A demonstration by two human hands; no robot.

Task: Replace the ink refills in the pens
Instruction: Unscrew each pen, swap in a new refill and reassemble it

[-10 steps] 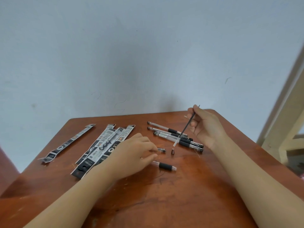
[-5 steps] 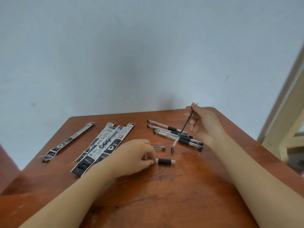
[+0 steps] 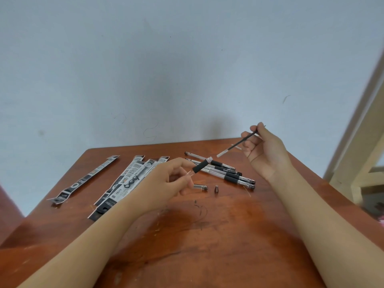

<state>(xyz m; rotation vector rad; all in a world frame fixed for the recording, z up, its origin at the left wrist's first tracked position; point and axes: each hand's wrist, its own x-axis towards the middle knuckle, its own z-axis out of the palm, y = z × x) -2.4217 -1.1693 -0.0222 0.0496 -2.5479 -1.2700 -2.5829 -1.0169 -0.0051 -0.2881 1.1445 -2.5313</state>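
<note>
My left hand holds a clear pen barrel with a black rubber grip above the table, its open end tilted up and to the right. My right hand pinches a thin black ink refill, whose white end points down-left toward the barrel with a gap between them. A pen cap and a small metal tip cone lie on the table below the barrel. Several assembled pens lie side by side behind them.
Several refill packets lie fanned out left of my left hand, and one more packet strip lies further left. The wooden table ends at a pale wall behind; a wooden frame stands at the right.
My left hand has lifted the pen barrel off the table and tilted it up toward the right. My right hand has raised the refill higher and further right.
</note>
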